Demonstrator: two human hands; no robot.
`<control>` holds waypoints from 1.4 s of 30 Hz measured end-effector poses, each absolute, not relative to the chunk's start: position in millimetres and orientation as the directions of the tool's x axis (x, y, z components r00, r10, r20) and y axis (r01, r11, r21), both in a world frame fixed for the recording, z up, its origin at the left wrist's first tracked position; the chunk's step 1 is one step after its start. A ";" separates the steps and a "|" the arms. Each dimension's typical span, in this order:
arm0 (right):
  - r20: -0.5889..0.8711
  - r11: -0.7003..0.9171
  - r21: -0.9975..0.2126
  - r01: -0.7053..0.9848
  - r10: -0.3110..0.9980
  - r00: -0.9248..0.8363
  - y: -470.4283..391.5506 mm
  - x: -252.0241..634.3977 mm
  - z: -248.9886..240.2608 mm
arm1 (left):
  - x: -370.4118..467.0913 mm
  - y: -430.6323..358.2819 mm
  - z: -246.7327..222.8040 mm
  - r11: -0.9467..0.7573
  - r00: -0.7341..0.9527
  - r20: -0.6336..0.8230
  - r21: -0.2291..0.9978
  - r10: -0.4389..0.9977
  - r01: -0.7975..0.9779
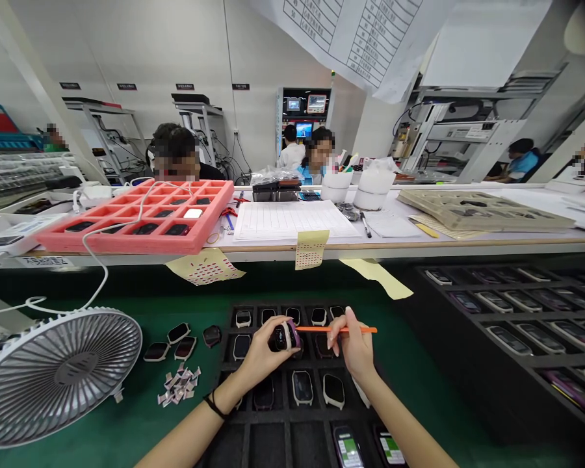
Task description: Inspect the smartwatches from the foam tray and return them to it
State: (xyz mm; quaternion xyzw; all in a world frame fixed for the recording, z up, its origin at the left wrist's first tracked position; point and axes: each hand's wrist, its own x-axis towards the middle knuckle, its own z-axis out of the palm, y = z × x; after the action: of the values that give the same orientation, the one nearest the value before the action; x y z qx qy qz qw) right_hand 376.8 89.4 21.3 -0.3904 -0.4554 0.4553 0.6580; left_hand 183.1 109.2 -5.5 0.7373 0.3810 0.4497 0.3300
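Watch-like device point(286, 335) and orange stick point(365, 330) held over a black tray point(288, 442)

In the head view, a small rounded device with a dark face, a whitish body and a purple edge is seen just below the centre of the frame, above the black foam tray with square compartments. It is pinched between the thumb and fingers of the left hand point(260, 356), on whose wrist a thin black band point(215, 406) is worn. The slim, straight stick is gripped between the thumb and fingers of the right hand point(355, 344), to the right of centre. The stick is held nearly level, its left end brought to the purple edge; whether contact is made cannot be told. The two hands are kept apart, joined only by the line of the stick.

Square dark-faced watches point(302, 387) are set in the tray's compartments. On the green worktop point(170, 439), at left of centre, four loose dark watch pieces point(185, 348) are laid near a pile of small silvery-pink tabs point(180, 385). A round grey-and-white fan point(73, 370) is placed at lower left. At right, a second black tray point(461, 344) is filled with rows of watches. Across the middle, a pink compartmented tray point(175, 242) and a white printed sheet point(292, 220) are carried on a raised white shelf point(390, 247).
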 end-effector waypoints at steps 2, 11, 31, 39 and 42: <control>0.256 0.290 -0.930 -0.227 0.952 0.166 88.9 375.6 22.2 | 183.0 109.6 -6.4 -0.490 0.298 0.413 0.831 0.861 0.264; 0.327 0.346 -0.934 -0.093 0.928 0.178 84.9 369.1 26.8 | 181.3 109.0 -11.6 -0.447 0.287 0.370 0.850 0.884 0.279; 0.299 0.296 -0.937 -0.187 0.954 0.008 86.1 358.6 26.3 | 183.7 108.6 -7.2 -0.485 0.316 0.395 0.824 0.863 0.294; 0.359 0.357 -0.930 -0.089 0.933 -0.005 82.7 356.3 27.5 | 182.1 108.5 -10.7 -0.485 0.294 0.402 0.813 0.867 0.321; 0.378 0.378 -0.925 -0.040 0.926 -0.010 83.5 353.2 25.0 | 182.6 112.0 -12.3 -0.491 0.297 0.405 0.808 0.865 0.327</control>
State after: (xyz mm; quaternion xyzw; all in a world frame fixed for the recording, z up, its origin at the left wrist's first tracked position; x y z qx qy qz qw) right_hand 353.2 83.5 25.0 -0.3803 -0.5819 0.4081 0.5918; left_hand 182.6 112.0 -12.3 0.7443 0.4004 0.4373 0.3072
